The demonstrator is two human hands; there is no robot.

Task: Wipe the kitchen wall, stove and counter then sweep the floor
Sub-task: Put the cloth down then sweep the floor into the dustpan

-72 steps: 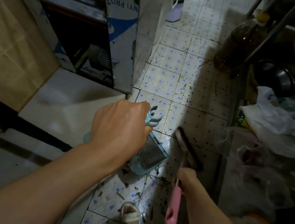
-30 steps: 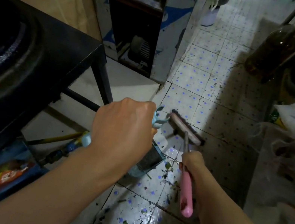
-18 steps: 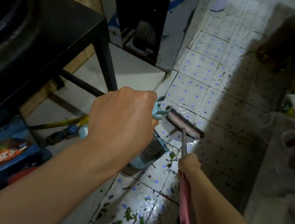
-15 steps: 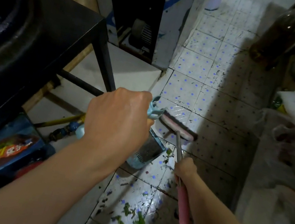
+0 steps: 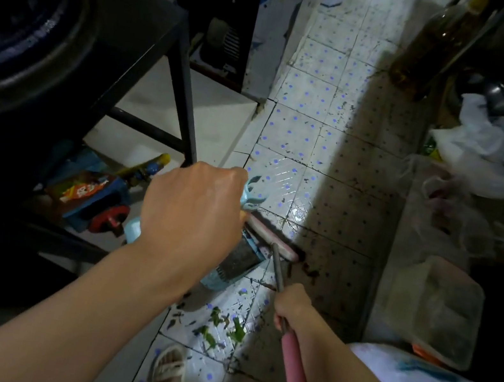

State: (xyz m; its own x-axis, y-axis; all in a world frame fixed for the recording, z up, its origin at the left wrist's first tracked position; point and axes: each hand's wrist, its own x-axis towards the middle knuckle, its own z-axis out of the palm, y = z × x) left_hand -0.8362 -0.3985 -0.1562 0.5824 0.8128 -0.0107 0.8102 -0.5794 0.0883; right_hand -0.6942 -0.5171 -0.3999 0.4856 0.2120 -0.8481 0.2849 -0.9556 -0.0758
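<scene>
Nearest the camera, a sandalled foot stands on the tiled floor, and just ahead of it green leaf scraps lie scattered with dark specks. The right hand is curled tightly round the metal shaft of a broom, whose pink grip sticks out behind the wrist toward the camera; the pink broom head rests on the floor, touching the mouth of the dustpan. The left hand is clenched round the pale blue dustpan handle, knuckles up, holding the pan tilted with its front edge down at the tiles. To the left stands a black metal stand with a stove on top, and colourful clutter sits beneath it. Farther along the right side lie plastic bags and a clear container. At the far right stands a dark bottle.
</scene>
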